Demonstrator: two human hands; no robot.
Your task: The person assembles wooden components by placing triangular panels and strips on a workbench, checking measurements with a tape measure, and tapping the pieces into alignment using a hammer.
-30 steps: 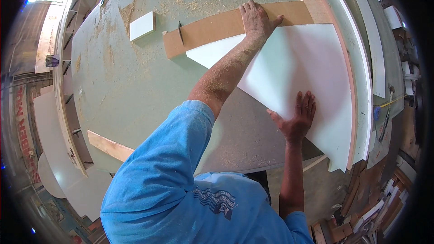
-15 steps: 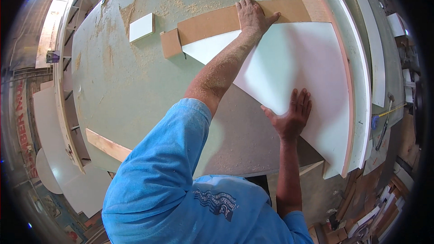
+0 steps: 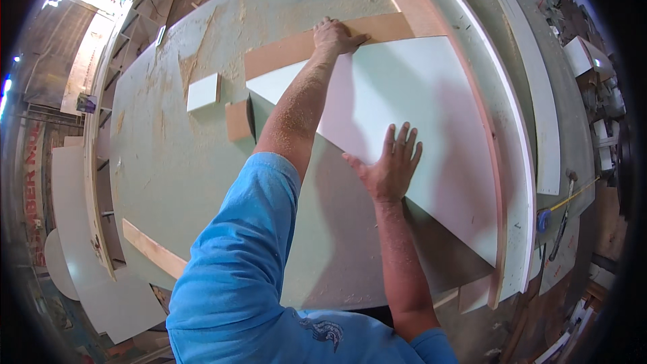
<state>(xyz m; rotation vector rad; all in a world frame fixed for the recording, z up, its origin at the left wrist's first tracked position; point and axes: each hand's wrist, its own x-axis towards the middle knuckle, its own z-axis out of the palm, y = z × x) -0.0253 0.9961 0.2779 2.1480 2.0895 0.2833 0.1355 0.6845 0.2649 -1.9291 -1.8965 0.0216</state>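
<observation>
Both palms face down on flat boards. My left hand [image 3: 333, 37], arm reaching far out, lies on a brown strip [image 3: 283, 52], thumb stretched out to the right beside the white panel's far edge. My right hand [image 3: 391, 172] rests with fingers spread on the white triangular panel [image 3: 431, 108], near its slanted edge. That panel lies against the brown strip on its far side and along a long wooden strip [image 3: 482, 114] on its right. A small brown block [image 3: 238, 121] stands just off the panel's left corner, with a white block [image 3: 203, 93] farther left.
Sawdust is scattered over the large green-grey table [image 3: 162, 162]. A long white-edged rail [image 3: 519, 162] runs along the right. A wood strip [image 3: 151, 246] lies near left. Beyond the rail are a hammer [image 3: 563, 216] and a blue tape measure [image 3: 543, 219].
The view has shifted. The brown strip and white panel have slid away from me, leaving a gap to the small brown block. My right hand has moved left along the panel's slanted edge.
</observation>
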